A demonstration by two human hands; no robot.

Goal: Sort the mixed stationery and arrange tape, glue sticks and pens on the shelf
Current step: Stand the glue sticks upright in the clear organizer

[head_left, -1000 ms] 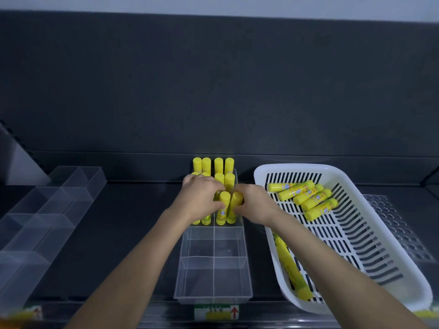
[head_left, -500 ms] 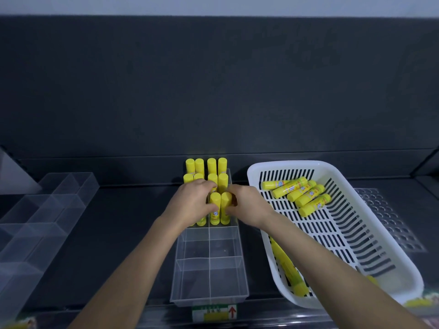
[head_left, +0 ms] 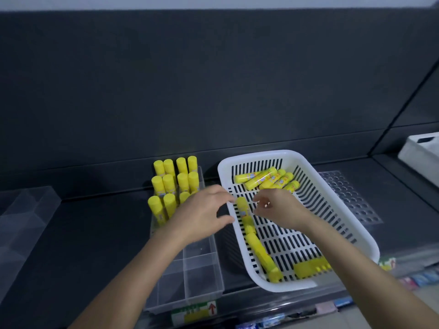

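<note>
Left hand, right hand now off tray, at glue-stick basket

Dark shelf, clear divided bin at centre, white slotted basket just right, clear tray left, perforated clear panel right.

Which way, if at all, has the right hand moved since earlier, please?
Yes: the right hand went right, from the tray to over the basket.
</note>
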